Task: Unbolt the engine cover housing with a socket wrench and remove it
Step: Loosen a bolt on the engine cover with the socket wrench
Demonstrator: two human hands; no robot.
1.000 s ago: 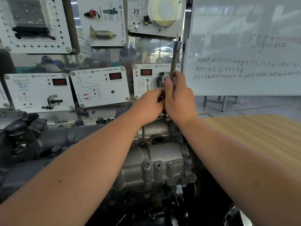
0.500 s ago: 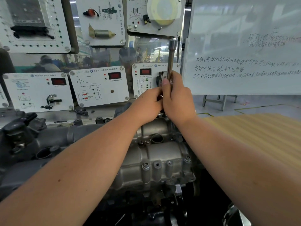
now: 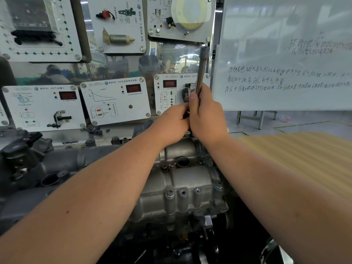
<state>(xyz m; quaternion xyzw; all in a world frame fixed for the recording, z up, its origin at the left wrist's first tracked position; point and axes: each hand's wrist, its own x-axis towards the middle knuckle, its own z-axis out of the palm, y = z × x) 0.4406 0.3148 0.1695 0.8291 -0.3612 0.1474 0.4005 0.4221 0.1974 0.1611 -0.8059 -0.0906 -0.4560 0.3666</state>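
Head view. Both bare forearms reach forward over the engine and meet at its far end. The right hand (image 3: 206, 115) is curled round the lower part of the socket wrench (image 3: 201, 70), thumb laid up along the shaft. The wrench handle stands nearly upright, leaning slightly right, its top end level with the lower edge of the upper instrument panels. The left hand (image 3: 174, 123) is pressed against the right one at the base of the wrench, fingers curled inward; what they hold is hidden behind the right hand, so the grip cannot be told for certain. The wrench head and the bolt under it are covered by both hands.

The engine cover housing (image 3: 188, 180), cast grey metal, lies directly below the hands and between the two forearms, seated on the engine block. A round open port (image 3: 182, 162) shows on its upper face. Along its near edge runs a row of bolt bosses (image 3: 182, 193), some with bolt heads visible in them.

A dark intake manifold (image 3: 57, 168) sits left of the housing, partly under the left forearm. Behind the engine stand white sensor display panels (image 3: 114, 100) with red readouts. At right is a whiteboard (image 3: 285, 54) with handwriting; below it, a wood-grain bench (image 3: 304, 153) beside the right forearm.
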